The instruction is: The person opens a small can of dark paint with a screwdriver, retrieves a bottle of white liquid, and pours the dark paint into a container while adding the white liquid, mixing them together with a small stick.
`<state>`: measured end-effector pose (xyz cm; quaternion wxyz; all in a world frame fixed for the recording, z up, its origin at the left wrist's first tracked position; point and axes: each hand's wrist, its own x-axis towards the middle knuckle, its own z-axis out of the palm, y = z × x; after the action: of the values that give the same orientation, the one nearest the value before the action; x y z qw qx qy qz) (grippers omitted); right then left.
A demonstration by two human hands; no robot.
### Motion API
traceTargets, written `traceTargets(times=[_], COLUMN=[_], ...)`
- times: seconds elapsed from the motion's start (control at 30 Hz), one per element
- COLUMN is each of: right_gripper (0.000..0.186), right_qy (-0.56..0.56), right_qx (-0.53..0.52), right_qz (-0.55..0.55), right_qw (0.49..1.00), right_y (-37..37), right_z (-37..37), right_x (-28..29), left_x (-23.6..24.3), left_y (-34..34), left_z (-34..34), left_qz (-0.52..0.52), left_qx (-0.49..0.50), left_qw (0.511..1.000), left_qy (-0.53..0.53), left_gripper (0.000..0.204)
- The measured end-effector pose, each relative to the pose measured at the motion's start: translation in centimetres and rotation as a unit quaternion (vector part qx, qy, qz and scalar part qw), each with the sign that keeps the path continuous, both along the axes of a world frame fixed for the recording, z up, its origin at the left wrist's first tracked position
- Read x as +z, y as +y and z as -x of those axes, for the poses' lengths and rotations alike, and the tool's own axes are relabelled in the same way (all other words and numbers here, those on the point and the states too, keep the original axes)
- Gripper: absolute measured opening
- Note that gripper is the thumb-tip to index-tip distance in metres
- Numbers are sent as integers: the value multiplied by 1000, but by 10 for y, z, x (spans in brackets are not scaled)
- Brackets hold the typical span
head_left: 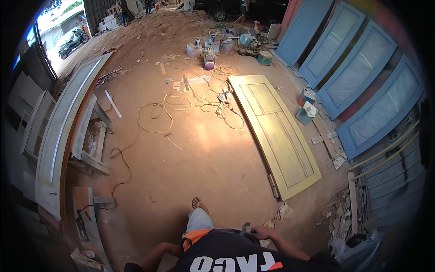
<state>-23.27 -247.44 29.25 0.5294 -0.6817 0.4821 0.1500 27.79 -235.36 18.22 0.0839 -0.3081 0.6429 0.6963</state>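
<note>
My right hand (260, 232) is at my waist, its fingers closed round a small flat grey tool (245, 228) that looks like a scraper blade. Low at my left side, my left hand (174, 249) is beside an orange cloth (197, 236) at my hip; its fingers are hidden. Ahead to the right, a yellowish panelled door (274, 131) lies raised off the floor on supports. Crumpled paper (283, 212) is on the ground near its closest end.
On the left, a long pale door (68, 122) rests on a wooden stand (93, 136). Yellow hose (165, 119) coils over the dirt floor near a compressor (209, 59). Blue doors (355, 70) lean along the right wall, with tins (306, 112) before them. Wood scraps (342, 211) pile nearby.
</note>
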Motion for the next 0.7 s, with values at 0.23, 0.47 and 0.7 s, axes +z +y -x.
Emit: traceTargets(times=[0.23, 0.47, 0.7], right_gripper=[34, 49, 84], right_qy=[35, -727, -784], right_qx=[0, -231, 274], right_qz=[50, -37, 91], right_qw=[998, 645, 550], right_y=[-189, -490, -741], right_z=[-73, -169, -223], right_x=[30, 231, 464], left_x=[45, 41, 39], left_y=[-151, -313, -530], left_z=[-71, -131, -162], left_qz=[-11, -30, -9], left_qx=[89, 167, 288], left_qw=[993, 969, 923], left_qy=[-82, -181, -254], left_gripper=[38, 38, 37])
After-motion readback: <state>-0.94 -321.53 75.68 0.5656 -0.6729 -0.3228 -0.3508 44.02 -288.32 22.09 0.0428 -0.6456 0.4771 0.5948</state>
